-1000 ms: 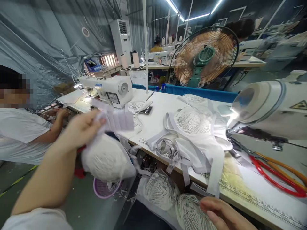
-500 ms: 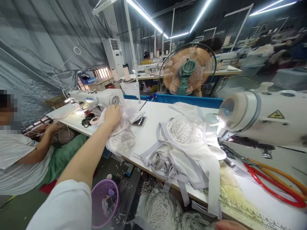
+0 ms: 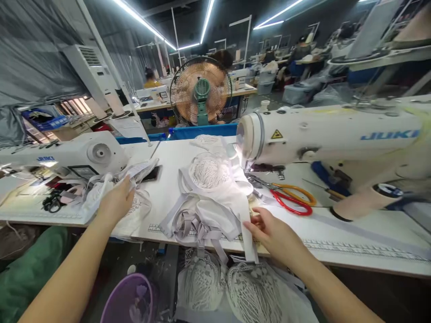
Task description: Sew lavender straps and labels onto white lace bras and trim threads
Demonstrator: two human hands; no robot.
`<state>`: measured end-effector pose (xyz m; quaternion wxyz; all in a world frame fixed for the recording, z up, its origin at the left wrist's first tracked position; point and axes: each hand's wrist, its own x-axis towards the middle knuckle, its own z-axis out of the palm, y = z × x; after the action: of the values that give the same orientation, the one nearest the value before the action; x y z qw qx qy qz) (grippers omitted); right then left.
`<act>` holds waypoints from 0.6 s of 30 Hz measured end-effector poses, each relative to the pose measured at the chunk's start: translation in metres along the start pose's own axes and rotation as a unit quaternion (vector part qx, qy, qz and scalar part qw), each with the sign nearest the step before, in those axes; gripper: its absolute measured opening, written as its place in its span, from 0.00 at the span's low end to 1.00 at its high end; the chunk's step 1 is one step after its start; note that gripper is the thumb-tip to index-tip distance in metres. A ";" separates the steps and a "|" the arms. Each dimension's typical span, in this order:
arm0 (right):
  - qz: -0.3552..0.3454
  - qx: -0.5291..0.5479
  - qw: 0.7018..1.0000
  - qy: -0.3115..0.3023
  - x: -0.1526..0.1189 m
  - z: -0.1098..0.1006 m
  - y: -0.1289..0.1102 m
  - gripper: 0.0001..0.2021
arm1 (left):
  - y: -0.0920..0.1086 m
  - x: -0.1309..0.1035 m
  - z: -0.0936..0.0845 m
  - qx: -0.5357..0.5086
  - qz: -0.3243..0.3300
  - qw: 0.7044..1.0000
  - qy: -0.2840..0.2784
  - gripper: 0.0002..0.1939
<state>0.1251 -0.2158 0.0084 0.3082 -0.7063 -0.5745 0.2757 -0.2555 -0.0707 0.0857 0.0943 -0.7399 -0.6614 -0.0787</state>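
Note:
My left hand (image 3: 116,199) is closed on part of a pile of white lace garments (image 3: 138,204) at the left; its fingertips are partly hidden in the cloth. My right hand (image 3: 274,231) has its thumb and fingers at the hanging side band of a white lace bra (image 3: 210,172), pinching its edge. That bra lies on the table (image 3: 164,157) under the head of the near sewing machine (image 3: 303,134), its straps bunched at the table's front. More white lace bras (image 3: 252,287) hang or lie below the table edge.
Scissors with red and orange handles (image 3: 292,199) and a thread cone (image 3: 367,202) lie right of the bra. A dark phone (image 3: 153,173) and another sewing machine (image 3: 97,152) are at left. A purple basket (image 3: 129,296) stands below. A fan (image 3: 202,89) stands behind.
My view has swung right. My right hand has come up from the bottom edge to the bra's side band. My left hand remains at the left pile, with some white cloth now lifted.

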 end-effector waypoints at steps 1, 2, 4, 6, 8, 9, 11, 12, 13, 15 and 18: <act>0.004 0.017 1.000 -0.007 0.005 0.004 -0.004 0.17 | 0.014 -0.011 -0.002 -0.003 0.049 0.999 -0.012 0.26; 0.000 0.046 0.999 -0.016 0.008 0.008 -0.007 0.17 | 0.028 -0.021 -0.002 -0.014 0.109 0.994 -0.025 0.25; -0.019 0.134 0.990 -0.041 0.007 0.014 -0.013 0.13 | 0.056 -0.041 -0.001 -0.048 0.223 0.972 -0.054 0.23; -0.036 0.226 0.971 -0.071 -0.002 0.015 -0.018 0.11 | 0.083 -0.052 0.000 -0.074 0.296 0.949 -0.076 0.22; -0.058 0.251 0.961 -0.104 -0.014 0.013 -0.022 0.09 | 0.105 -0.050 0.001 -0.094 0.326 0.937 -0.082 0.22; -0.076 0.235 0.962 -0.116 -0.019 0.011 -0.024 0.08 | 0.116 -0.043 0.001 -0.105 0.325 0.937 -0.080 0.21; -0.115 0.170 0.972 -0.117 -0.026 0.009 -0.026 0.07 | 0.136 -0.020 0.001 -0.126 0.295 0.945 -0.068 0.19; -0.126 0.136 0.977 -0.101 -0.029 0.008 -0.026 0.07 | 0.145 -0.005 0.001 -0.133 0.270 0.952 -0.059 0.18; -0.130 0.107 0.983 -0.078 -0.030 0.008 -0.025 0.07 | 0.154 0.012 0.002 -0.136 0.249 0.958 -0.050 0.18; -0.124 0.069 0.989 -0.037 -0.032 0.009 -0.020 0.08 | 0.169 0.043 0.004 -0.141 0.195 0.970 -0.036 0.18; -0.113 0.051 0.992 -0.036 -0.039 0.009 -0.008 0.09 | 0.180 0.072 0.010 -0.148 0.128 0.979 -0.059 0.16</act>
<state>0.1061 -0.2517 0.0097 0.3519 -0.6094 -0.6470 0.2934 -0.0682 -0.0178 0.0873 -0.0460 -0.8275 -0.5468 -0.1188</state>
